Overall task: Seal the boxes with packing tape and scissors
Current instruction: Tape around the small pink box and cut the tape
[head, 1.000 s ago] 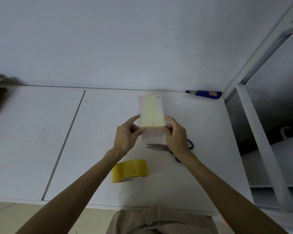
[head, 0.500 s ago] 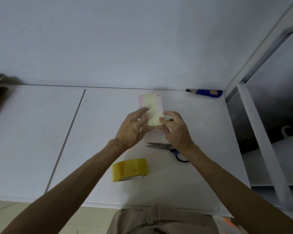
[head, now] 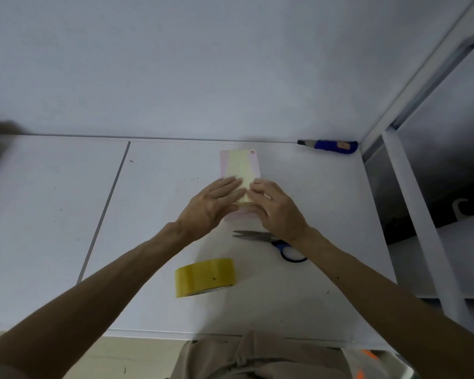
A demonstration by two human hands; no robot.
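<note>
**Two flat hands on one small pink box**

One box (head: 240, 165) to deal with from my end. It's lying flat on the white table (head: 162, 201), about mid-table and closer to the wall than to me. My left hand (head: 211, 206) and right hand (head: 274, 206) are both on its near half, palms down, fingers straight and close together. They're pressing the yellowish tape (head: 248, 170) onto the top and over the near edge. Nothing pinched, nothing gripped.

My guess is light, thin cardboard, so it'll slide on that smooth tabletop if I push sideways, and the top could dent if I lean on the middle. I'd hold it by the long sides, or pin it over the edges where the walls back it up. The tape looks glossy and a bit see-through, with a seam down the middle.

The tape roll (head: 205, 277) sits nearer the front edge. The scissors (head: 253, 236), grey blades and blue loops, lie just in front of the box, partly under my right wrist. A blue utility knife (head: 331, 146) is over by the wall
</note>
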